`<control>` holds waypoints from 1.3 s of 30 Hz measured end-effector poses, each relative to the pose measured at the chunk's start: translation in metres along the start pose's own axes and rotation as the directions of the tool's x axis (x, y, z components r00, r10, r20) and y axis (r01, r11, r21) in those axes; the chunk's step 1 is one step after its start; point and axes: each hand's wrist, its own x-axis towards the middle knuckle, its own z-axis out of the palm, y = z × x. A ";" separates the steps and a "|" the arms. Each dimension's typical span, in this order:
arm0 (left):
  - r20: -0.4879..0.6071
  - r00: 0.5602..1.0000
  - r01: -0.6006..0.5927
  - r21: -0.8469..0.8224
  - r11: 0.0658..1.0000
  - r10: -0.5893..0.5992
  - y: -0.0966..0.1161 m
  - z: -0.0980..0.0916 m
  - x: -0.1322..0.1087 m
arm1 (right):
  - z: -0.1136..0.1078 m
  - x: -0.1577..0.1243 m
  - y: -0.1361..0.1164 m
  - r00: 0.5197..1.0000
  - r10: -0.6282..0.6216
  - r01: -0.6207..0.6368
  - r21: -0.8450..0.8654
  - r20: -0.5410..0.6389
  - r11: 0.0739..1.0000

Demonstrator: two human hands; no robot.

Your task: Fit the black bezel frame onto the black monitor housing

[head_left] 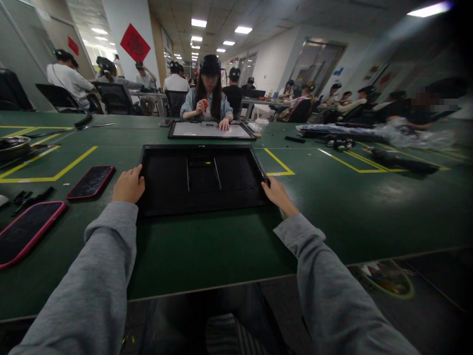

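A black monitor housing (166, 185), a shallow rectangular shell with a raised rim, lies in front of me on the green table. Two thin metal strips (218, 176) run front to back in its middle. My left hand (128, 185) grips its left edge, thumb over the rim and fingers outside, partly hidden. On the opposite side, my right hand (278, 193) is closed round the right edge near the front corner. Left of my left hand lies a phone in a red case (91, 182).
Nearer on the left is a larger phone with a pink case (31, 231). Opposite me, a person (209, 98) works at a grey panel in a black frame (181, 129). A plastic cup (260, 125) stands beside it. At right lie a power tool (402, 161) and plastic wrap (410, 132).
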 end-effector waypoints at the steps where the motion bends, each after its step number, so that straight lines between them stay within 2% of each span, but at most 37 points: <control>1: 0.002 1.000 -0.002 -0.001 1.000 0.002 0.000 0.000 0.000 | 0.000 0.000 0.000 1.000 0.000 0.000 -0.001 0.000 1.000; 8: 0.002 1.000 -0.002 0.000 1.000 0.002 0.001 -0.002 -0.001 | -0.002 -0.002 -0.002 1.000 0.008 -0.008 -0.021 0.002 1.000; 16: -0.075 0.997 0.026 -0.008 1.000 -0.026 0.004 0.003 -0.004 | -0.003 -0.003 -0.003 1.000 0.017 -0.018 -0.020 -0.007 1.000; 19: -0.076 0.996 0.040 -0.018 0.999 -0.041 0.007 0.000 -0.005 | -0.007 -0.005 -0.006 1.000 0.019 -0.019 -0.023 -0.024 1.000; 22: -0.127 0.990 0.048 -0.057 0.997 -0.055 0.011 -0.008 -0.006 | -0.011 -0.007 -0.009 0.997 0.048 -0.049 -0.012 -0.054 0.999; 26: -0.273 0.958 0.061 -0.109 0.992 -0.089 0.018 -0.020 -0.006 | -0.017 -0.009 -0.014 0.988 0.099 -0.094 0.044 -0.120 0.995; 31: -0.450 0.887 0.032 -0.156 0.987 -0.101 0.024 -0.031 -0.009 | -0.023 -0.010 -0.019 0.965 0.071 -0.024 0.182 -0.253 0.983; 36: -0.529 0.845 -0.018 -0.178 0.984 -0.080 0.023 -0.032 -0.012 | -0.025 -0.012 -0.022 0.942 0.080 -0.012 0.205 -0.325 0.979; 39: -0.533 0.842 -0.023 -0.189 0.982 -0.083 0.020 -0.028 -0.010 | -0.021 -0.010 -0.019 0.933 0.060 0.025 0.230 -0.355 0.973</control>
